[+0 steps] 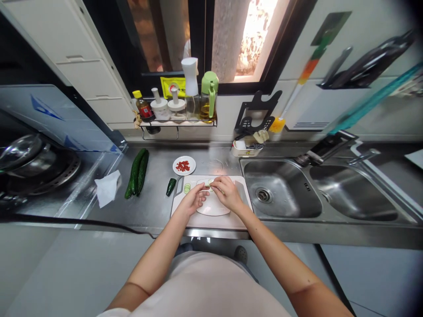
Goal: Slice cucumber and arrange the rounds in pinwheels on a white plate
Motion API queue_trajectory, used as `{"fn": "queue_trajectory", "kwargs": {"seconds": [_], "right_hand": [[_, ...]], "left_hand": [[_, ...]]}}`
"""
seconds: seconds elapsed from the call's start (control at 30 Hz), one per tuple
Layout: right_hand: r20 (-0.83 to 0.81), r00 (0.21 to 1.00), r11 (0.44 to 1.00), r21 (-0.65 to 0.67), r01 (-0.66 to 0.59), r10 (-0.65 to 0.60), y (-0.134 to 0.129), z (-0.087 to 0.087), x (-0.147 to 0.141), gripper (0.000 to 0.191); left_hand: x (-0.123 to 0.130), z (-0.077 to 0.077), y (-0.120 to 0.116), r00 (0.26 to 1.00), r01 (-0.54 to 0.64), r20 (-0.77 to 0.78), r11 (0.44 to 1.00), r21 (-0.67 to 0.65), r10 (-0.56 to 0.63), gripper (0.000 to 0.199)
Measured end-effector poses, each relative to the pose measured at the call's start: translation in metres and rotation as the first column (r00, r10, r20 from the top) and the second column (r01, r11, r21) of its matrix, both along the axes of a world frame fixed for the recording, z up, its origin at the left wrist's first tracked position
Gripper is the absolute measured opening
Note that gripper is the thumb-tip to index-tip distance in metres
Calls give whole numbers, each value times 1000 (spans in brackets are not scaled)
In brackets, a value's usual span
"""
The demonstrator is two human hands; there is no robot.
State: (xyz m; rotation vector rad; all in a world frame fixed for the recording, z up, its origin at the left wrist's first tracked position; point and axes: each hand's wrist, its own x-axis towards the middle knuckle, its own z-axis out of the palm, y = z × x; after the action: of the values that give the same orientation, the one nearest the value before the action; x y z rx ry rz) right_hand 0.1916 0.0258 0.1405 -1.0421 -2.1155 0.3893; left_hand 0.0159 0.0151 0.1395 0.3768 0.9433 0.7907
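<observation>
Slices (187, 188) already lie cut at the board's (178, 210) ten o'clock, right hand (227, 193) pinching a piece (208, 185) beside left hand (194, 199), whose grip I can't tell, while two cucumbers (142, 171), farther toward ten, look uncut.

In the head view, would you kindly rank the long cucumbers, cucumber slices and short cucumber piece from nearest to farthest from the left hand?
1. Cucumber slices: on the cutting board
2. Short cucumber piece: left of the board
3. Long cucumbers: farther left, on the counter
</observation>
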Motion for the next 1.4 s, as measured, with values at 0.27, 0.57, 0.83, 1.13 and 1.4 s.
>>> {"fn": "queue_trajectory", "kwargs": {"seconds": [0.27, 0.57, 0.83, 1.13, 1.4], "right_hand": [[16, 1000, 1000, -2, -20, 20, -2, -2, 4, 21], [-3, 1000, 1000, -11, -1, 1, -6, -1, 1, 21], [-77, 997, 999, -34, -3, 1, -9, 2, -1, 19], [-114, 993, 987, -155, -43, 25, -13, -5, 2, 18], [-233, 969, 925, -379, -12, -83, -15, -17, 1, 16]], "left_hand": [[0, 1, 1, 996, -8, -88, 988, 151, 22, 32], [4, 4, 2, 986, -68, -130, 960, 272, 107, 34], [5, 7, 4, 941, -66, -276, 905, 419, 196, 35], [3, -5, 5, 966, -26, -230, 933, 359, 116, 31], [8, -11, 4, 951, -50, -263, 919, 391, 164, 37]]}}
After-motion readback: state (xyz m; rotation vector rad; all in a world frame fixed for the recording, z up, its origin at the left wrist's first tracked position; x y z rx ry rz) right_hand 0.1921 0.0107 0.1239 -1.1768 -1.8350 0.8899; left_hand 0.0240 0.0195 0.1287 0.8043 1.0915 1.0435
